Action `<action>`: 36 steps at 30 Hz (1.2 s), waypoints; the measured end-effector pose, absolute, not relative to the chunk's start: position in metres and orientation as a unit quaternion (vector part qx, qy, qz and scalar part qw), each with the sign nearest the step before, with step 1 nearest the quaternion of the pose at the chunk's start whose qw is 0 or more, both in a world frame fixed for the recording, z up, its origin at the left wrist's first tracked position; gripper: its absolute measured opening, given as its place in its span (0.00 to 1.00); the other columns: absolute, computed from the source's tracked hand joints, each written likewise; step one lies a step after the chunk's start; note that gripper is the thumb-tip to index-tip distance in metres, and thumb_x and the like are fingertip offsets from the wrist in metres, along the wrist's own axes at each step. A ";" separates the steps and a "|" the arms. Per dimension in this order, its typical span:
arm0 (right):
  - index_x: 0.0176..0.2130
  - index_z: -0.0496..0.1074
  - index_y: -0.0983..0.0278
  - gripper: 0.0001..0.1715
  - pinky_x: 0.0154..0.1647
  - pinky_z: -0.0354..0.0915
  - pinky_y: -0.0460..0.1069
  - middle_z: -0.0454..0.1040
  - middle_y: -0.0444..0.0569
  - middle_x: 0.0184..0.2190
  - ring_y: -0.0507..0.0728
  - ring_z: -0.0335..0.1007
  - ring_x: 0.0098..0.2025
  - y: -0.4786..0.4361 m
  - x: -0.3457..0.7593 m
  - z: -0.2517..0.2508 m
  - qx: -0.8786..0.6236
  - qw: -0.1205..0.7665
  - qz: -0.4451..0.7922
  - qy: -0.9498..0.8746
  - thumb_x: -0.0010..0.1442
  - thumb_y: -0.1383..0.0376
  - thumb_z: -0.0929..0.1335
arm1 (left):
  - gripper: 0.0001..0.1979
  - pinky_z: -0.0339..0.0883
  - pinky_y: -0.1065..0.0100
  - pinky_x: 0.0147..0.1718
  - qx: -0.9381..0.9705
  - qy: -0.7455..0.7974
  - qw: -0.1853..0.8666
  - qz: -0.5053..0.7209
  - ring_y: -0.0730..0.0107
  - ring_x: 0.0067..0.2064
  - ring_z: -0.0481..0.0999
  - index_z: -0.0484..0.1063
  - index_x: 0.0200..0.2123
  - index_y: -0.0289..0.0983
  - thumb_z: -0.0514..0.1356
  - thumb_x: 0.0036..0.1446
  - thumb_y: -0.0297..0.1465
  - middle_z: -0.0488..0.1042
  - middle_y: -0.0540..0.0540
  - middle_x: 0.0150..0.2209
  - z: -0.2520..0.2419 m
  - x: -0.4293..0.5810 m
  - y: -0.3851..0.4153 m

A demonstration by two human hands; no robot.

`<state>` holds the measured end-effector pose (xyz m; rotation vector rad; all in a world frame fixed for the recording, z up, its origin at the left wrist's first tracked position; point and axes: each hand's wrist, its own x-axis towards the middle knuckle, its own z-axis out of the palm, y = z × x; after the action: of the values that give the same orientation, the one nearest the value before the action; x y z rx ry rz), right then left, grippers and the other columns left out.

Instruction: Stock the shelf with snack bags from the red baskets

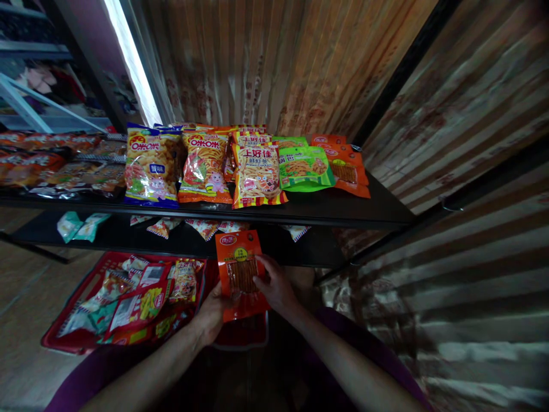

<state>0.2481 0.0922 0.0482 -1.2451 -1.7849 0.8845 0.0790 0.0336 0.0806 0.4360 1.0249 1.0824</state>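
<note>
An orange snack packet (pixel 239 274) with a clear window showing brown strips is held upright before me, in front of the lower shelf. My left hand (pixel 213 312) grips its lower left edge. On its right edge, my right hand (pixel 277 285) holds it with thumb and fingers. Matching orange packets (pixel 349 171) lie at the right end of the upper shelf (pixel 334 213). Beside them stand green snack bags (pixel 304 169), prawn cracker bags (pixel 259 177), an orange-trimmed snack bag (pixel 206 169) and a blue-trimmed one (pixel 151 169).
Below left, a red basket (pixel 55 335) on the floor holds several mixed snack packets. Small packets, including teal ones (pixel 88 227), lie on the lower shelf (pixel 38 229). Brown packaged snacks (pixel 68 171) fill the upper shelf's left. A pleated curtain (pixel 266 63) hangs behind; black frame bars (pixel 412 229) run along the right.
</note>
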 end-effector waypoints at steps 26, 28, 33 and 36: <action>0.53 0.66 0.59 0.25 0.51 0.66 0.56 0.72 0.49 0.49 0.57 0.71 0.47 0.097 0.249 0.043 -0.499 0.394 0.472 -0.611 0.54 0.66 0.65 | 0.22 0.66 0.64 0.41 0.166 0.496 0.705 0.479 0.62 0.39 0.77 0.74 0.36 0.36 0.62 0.32 0.18 0.79 0.47 0.31 0.086 0.076 0.036; 0.53 0.66 0.59 0.25 0.51 0.66 0.56 0.72 0.49 0.49 0.57 0.71 0.47 0.097 0.249 0.043 -0.498 0.392 0.475 -0.611 0.54 0.66 0.65 | 0.23 0.66 0.65 0.42 0.172 0.494 0.702 0.484 0.62 0.39 0.77 0.75 0.36 0.36 0.62 0.31 0.18 0.79 0.47 0.31 0.087 0.077 0.036; 0.53 0.66 0.60 0.26 0.50 0.66 0.55 0.73 0.50 0.48 0.57 0.70 0.47 0.098 0.249 0.044 -0.499 0.380 0.481 -0.613 0.53 0.65 0.65 | 0.24 0.66 0.65 0.42 0.183 0.484 0.709 0.479 0.63 0.40 0.76 0.75 0.40 0.36 0.62 0.33 0.20 0.79 0.47 0.32 0.086 0.078 0.035; 0.52 0.66 0.60 0.25 0.49 0.66 0.55 0.73 0.49 0.47 0.57 0.71 0.46 0.098 0.250 0.043 -0.499 0.386 0.480 -0.609 0.54 0.65 0.65 | 0.22 0.66 0.67 0.40 0.177 0.495 0.701 0.482 0.65 0.37 0.77 0.75 0.37 0.36 0.62 0.33 0.19 0.79 0.49 0.29 0.085 0.078 0.036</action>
<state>0.2501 0.0981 0.0430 -1.2698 -1.5513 1.2230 0.0778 0.0359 0.0846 0.3930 1.1015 1.0726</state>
